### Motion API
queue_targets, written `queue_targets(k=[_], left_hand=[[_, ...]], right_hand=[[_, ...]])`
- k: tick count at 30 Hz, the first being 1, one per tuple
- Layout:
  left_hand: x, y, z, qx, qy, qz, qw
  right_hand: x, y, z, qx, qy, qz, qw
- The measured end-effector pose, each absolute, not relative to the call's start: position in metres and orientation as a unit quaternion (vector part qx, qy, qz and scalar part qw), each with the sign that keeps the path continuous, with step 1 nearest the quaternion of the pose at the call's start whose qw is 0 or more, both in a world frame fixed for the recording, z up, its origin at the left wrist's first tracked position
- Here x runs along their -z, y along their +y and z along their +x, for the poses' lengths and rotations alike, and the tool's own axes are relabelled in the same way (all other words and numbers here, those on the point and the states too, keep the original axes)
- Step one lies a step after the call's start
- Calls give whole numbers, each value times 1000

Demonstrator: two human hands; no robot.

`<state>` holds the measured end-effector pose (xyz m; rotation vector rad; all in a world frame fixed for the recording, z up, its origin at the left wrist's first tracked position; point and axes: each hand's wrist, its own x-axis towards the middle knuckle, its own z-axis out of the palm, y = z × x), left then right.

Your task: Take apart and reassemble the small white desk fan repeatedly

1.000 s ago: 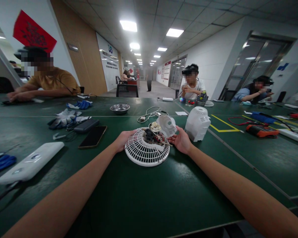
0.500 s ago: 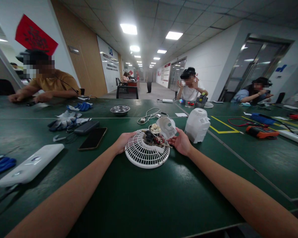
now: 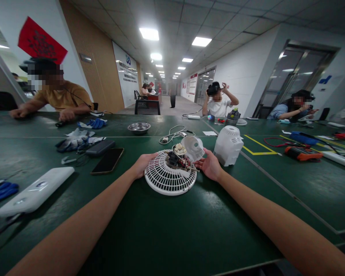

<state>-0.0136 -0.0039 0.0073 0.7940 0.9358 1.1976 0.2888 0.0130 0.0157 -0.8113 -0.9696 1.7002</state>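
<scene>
Lying flat, round grille (image 3: 163, 183), motor (image 3: 174, 158) facing up; left grip (image 3: 143, 165) clasping rim (image 3: 170, 193), right grip (image 3: 209, 165) holding tilted cover (image 3: 193, 147).

From my end I am seeing a black phone (image 3: 107, 161) lying near a dark grey box (image 3: 100, 147), with crumpled gloves (image 3: 73, 140) resting just beside. A red sheet (image 3: 42, 40) is hanging on the wall, an orange meter (image 3: 303, 153) is lying far right, and a mustard-shirted co-worker (image 3: 67, 94) is sitting opposite.
</scene>
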Motion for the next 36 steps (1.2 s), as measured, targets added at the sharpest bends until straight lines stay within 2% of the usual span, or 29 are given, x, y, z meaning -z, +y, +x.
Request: queue_targets(k=[36], left_hand=[[-7,-4,-13,-522,414,358,654]], right_hand=[[-15,14,290,-702,-399,-334,487]])
